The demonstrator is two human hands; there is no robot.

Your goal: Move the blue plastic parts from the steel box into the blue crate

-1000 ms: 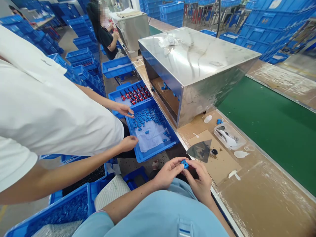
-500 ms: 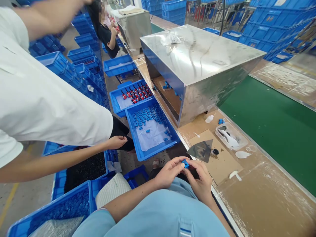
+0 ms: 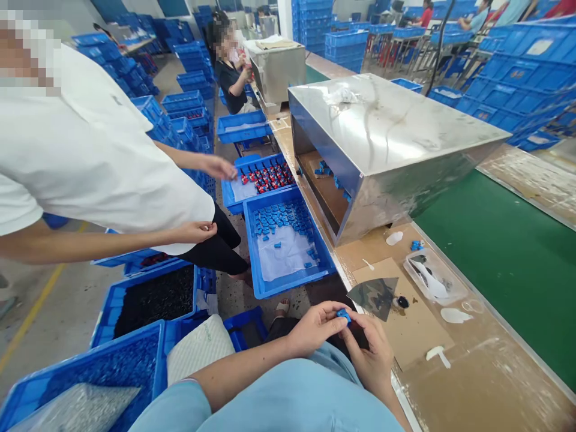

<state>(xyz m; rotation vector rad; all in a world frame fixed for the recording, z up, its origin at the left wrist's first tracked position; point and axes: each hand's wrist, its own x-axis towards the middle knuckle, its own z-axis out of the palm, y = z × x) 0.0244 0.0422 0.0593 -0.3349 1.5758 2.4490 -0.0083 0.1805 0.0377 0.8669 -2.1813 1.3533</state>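
Between my two hands, just off the bench edge, is a small blue plastic part. My left hand pinches it from the left with thumb and fingers. On its other side, the fingertips of my right hand close on it too. Beyond my hands a blue tray holds rows of similar blue parts on a white sheet. Right of my hands, on the bench, are a dark thin sheet and a small pot of black liquid.
A metal hood stands on the bench beside a green conveyor belt. A clear plastic box holds white pieces. To the left a co-worker in a white shirt leans in, one hand over a tray of red parts. Bins of black and blue pieces stand below.
My view has tilted up and turned left. The co-worker's raised arm has come down over the tray of red parts. The blue part has turned slightly in my fingers.
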